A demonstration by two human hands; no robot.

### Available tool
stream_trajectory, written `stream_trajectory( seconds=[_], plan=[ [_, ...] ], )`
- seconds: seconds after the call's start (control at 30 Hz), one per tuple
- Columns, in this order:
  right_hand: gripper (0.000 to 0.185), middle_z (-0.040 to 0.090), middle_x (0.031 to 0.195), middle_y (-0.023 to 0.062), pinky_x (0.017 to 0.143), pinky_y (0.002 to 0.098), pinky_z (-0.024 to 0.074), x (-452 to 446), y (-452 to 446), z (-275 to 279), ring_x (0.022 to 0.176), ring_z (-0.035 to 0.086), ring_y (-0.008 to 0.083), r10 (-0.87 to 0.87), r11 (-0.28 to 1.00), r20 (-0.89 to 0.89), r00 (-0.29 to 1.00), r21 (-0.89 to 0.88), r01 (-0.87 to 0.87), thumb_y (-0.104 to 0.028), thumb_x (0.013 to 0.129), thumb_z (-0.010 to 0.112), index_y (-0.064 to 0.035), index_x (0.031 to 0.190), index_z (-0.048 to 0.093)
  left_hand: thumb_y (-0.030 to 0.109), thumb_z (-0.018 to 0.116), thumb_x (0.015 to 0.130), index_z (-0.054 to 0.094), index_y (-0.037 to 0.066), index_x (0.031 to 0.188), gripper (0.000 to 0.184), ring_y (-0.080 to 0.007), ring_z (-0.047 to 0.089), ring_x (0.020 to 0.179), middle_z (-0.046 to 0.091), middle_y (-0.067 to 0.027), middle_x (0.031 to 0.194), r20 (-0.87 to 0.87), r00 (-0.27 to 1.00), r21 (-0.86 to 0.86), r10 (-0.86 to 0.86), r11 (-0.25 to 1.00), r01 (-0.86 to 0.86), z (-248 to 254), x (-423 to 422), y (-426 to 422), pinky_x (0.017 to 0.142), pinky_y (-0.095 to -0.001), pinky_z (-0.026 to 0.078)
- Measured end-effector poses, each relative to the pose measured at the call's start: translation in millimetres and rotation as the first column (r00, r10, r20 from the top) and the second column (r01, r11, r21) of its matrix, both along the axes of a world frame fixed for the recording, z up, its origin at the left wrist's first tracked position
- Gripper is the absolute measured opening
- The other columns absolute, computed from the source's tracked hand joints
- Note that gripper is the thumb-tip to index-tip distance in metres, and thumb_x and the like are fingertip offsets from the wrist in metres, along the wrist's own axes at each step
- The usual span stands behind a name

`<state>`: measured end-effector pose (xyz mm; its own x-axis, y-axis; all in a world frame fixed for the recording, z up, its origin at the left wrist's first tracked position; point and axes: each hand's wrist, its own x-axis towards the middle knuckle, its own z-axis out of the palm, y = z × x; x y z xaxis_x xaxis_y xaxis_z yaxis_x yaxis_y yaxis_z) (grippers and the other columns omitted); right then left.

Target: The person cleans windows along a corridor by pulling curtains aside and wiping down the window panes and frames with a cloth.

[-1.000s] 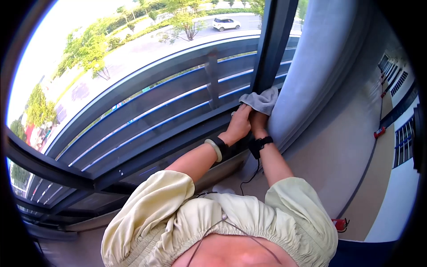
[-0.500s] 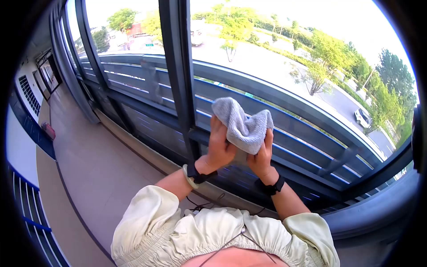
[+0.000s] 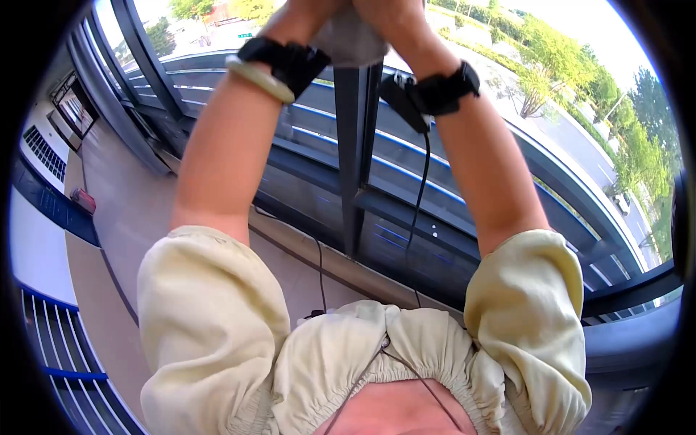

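Note:
A grey cloth [image 3: 351,38] hangs between my raised hands at the top edge, in front of the dark upright window post [image 3: 354,145]. My left hand [image 3: 308,16] is at its left side and my right hand [image 3: 391,14] at its right side, both cut off by the frame's edge. The fingers of both hands are out of sight, so their grip on the cloth does not show. Black bands sit on both wrists, with a pale bangle [image 3: 259,80] on the left one and a black cable [image 3: 422,196] hanging from the right.
Dark window frames and slatted railings [image 3: 565,210] run across the view, with trees and a road outside. To the left a corridor floor [image 3: 138,210] stretches back, beside a wall with a barred grille [image 3: 61,341] and a red object [image 3: 83,201].
The view has swung from the curtain side toward the corridor. Both hands, earlier low at the railing and then holding the cloth up, have risen with it to the top edge.

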<state>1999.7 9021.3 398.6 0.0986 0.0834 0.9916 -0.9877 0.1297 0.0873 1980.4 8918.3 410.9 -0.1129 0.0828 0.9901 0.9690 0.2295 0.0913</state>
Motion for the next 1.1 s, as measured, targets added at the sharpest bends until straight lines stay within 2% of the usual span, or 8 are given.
stream_trajectory(
  seconds=[0.03, 0.13, 0.17, 0.2, 0.37, 0.5, 0.77, 1.1],
  plan=[
    [0.043, 0.044, 0.142, 0.0270, 0.111, 0.0463, 0.0320, -11.2, 0.3, -29.1, 0.132, 0.039, 0.0462, 0.061, 0.998, -0.091, 0.994, 0.024, -0.059, -0.012, 0.095, 0.043, 0.0008, 0.135, 0.050, 0.042, 0.047, 0.100, 0.044, -0.001, 0.139, 0.058, -0.0323, 0.039, 0.135, 0.049, -0.0206, 0.136, -0.058, 0.978, -0.115, 0.202, 0.971, -0.208, -30.3, 12.8, 0.0, 0.107, -0.0475, 0.034],
    [0.041, 0.046, 0.137, 0.0317, 0.108, 0.0455, 0.0357, 7.1, 13.8, -137.8, 0.126, 0.046, 0.0501, -0.051, 0.993, 0.073, 0.996, 0.109, 0.043, -0.007, 0.088, 0.048, 0.0048, 0.126, 0.056, 0.021, 0.069, 0.078, 0.065, 0.008, 0.119, 0.044, -0.0396, 0.058, 0.112, 0.064, -0.0179, 0.119, -0.175, 0.837, -0.158, 0.519, 0.824, -0.544, -153.6, 17.7, -1.3, 0.098, -0.0498, 0.042],
    [0.046, 0.044, 0.140, 0.0300, 0.108, 0.0492, 0.0348, 14.1, 17.8, -174.5, 0.130, 0.037, 0.0534, -0.018, 0.986, 0.148, 0.989, 0.165, -0.007, -0.008, 0.085, 0.047, 0.0084, 0.128, 0.051, 0.020, 0.058, 0.094, 0.039, 0.005, 0.144, 0.056, -0.0361, 0.039, 0.137, 0.044, -0.0206, 0.145, -0.110, 0.865, -0.279, 0.490, 0.820, -0.500, -213.3, 2.7, -19.3, 0.113, -0.0458, 0.029],
    [0.048, 0.043, 0.141, 0.0314, 0.111, 0.0499, 0.0321, 17.6, 20.2, -217.6, 0.131, 0.037, 0.0533, -0.063, 0.978, 0.225, 0.972, 0.206, 0.015, -0.011, 0.087, 0.046, 0.0076, 0.131, 0.050, 0.026, 0.069, 0.081, 0.056, 0.011, 0.134, 0.057, -0.0368, 0.052, 0.124, 0.060, -0.0161, 0.127, -0.024, 0.863, -0.174, 0.504, 0.848, -0.500, -238.1, 20.9, 2.4, 0.106, -0.0507, 0.037],
    [0.059, 0.038, 0.143, 0.0286, 0.112, 0.0436, 0.0306, 58.0, 23.4, -385.4, 0.132, 0.038, 0.0469, -0.130, 0.964, 0.673, 0.728, 0.258, -0.067, 0.001, 0.082, 0.050, 0.0046, 0.140, 0.041, 0.032, 0.067, 0.088, 0.040, 0.011, 0.144, 0.066, -0.0355, 0.040, 0.134, 0.045, -0.0169, 0.143, 0.480, 0.730, -0.467, 0.487, 0.846, -0.257, -504.8, 5.8, -11.2, 0.114, -0.0484, 0.027],
    [0.056, 0.045, 0.139, 0.0270, 0.109, 0.0403, 0.0354, 81.0, 24.3, -422.5, 0.130, 0.044, 0.0435, -0.159, 0.968, 0.788, 0.595, 0.242, -0.061, 0.001, 0.083, 0.054, 0.0035, 0.137, 0.043, 0.031, 0.067, 0.089, 0.046, 0.008, 0.139, 0.058, -0.0345, 0.045, 0.130, 0.050, -0.0162, 0.138, 0.584, 0.695, -0.421, 0.420, 0.888, -0.183, -532.5, 34.1, -0.1, 0.111, -0.0459, 0.032],
    [0.050, 0.054, 0.131, 0.0210, 0.104, 0.0434, 0.0421, 143.2, 72.4, -389.5, 0.120, 0.050, 0.0435, -0.101, 0.995, 0.836, 0.540, 0.092, 0.043, 0.004, 0.077, 0.062, -0.0048, 0.126, 0.058, 0.019, 0.062, 0.094, 0.054, 0.003, 0.131, 0.040, -0.0261, 0.054, 0.121, 0.057, -0.0118, 0.131, 0.851, 0.446, 0.301, -0.279, 0.953, 0.022, -466.2, 136.2, 68.9, 0.103, -0.0400, 0.043],
    [0.035, 0.054, 0.110, 0.0165, 0.091, 0.0392, 0.0480, 298.3, 291.8, -384.8, 0.103, 0.057, 0.0374, -0.303, 0.903, 0.858, 0.414, 0.120, 0.412, 0.001, 0.079, 0.062, -0.0039, 0.114, 0.059, 0.012, 0.074, 0.084, 0.064, 0.006, 0.118, 0.037, -0.0310, 0.061, 0.111, 0.064, -0.0125, 0.119, 0.560, 0.800, -0.170, -0.214, 0.916, 0.364, -415.5, 258.0, 300.5, 0.099, -0.0415, 0.045]
  ],
)
